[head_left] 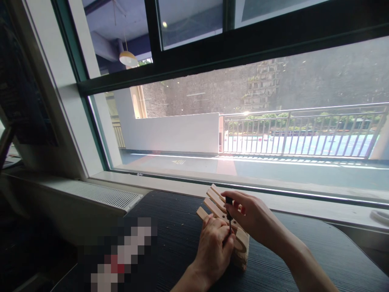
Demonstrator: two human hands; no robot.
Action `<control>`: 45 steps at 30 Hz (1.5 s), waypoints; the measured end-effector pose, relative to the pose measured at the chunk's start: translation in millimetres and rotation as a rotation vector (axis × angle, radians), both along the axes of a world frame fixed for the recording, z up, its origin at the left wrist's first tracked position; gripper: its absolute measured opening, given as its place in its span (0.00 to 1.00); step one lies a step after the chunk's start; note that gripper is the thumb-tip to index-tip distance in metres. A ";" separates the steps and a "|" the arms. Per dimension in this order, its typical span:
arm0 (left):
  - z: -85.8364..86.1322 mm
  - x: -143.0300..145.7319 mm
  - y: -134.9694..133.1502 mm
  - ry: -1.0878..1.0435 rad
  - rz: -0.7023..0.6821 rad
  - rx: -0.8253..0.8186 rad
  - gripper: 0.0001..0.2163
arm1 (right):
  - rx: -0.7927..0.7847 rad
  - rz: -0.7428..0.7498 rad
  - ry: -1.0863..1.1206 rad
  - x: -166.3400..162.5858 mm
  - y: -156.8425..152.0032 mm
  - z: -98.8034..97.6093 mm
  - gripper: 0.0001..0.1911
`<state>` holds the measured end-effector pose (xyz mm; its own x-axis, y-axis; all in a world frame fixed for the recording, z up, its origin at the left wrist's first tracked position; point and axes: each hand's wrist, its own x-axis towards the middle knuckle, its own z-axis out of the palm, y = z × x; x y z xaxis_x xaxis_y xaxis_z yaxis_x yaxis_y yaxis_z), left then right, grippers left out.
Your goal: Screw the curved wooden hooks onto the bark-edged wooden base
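Observation:
A light wooden piece (214, 207) with several slanted slats and a row of dark holes stands on the dark table. Near its front right is a rounded wooden part (241, 240). My left hand (214, 243) is closed on the near side of the wood, its thumb close to the screwdriver's tip. Between the thumb and fingers of my right hand (247, 209) is the black handle of a screwdriver (229, 207). Its thin shaft points down at the wood beside my left hand. The tip is hidden, so I cannot tell what it touches.
The dark table (173, 227) with grooved grain reaches to the window sill (179, 184). Left of it is a white radiator cover (103, 192). A blurred, pixelated patch (133, 243) covers the table's left side. A pale round object (379, 216) lies on the sill at right.

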<state>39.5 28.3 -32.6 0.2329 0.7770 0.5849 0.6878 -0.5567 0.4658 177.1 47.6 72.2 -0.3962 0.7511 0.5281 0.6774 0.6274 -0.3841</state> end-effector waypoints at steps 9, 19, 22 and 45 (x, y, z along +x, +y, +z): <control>5.2 0.3 -1.8 0.016 -0.002 -0.020 0.07 | -0.055 0.014 0.014 -2.8 1.6 -3.3 0.17; 4.6 -0.9 2.3 0.054 -0.020 -0.010 0.06 | -0.033 0.006 -0.007 -2.2 5.4 -11.1 0.19; 4.7 -2.7 5.5 0.090 -0.019 -0.002 0.06 | -0.019 0.002 -0.020 -4.2 5.2 -13.2 0.20; -3.2 -19.5 -139.9 0.029 0.044 0.034 0.07 | 0.017 -0.007 -0.018 -34.1 -153.0 -10.3 0.15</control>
<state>20.0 -111.6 -35.8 0.2163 0.7664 0.6048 0.7249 -0.5411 0.4264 143.1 -105.4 61.9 -0.4009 0.7444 0.5340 0.6882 0.6294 -0.3608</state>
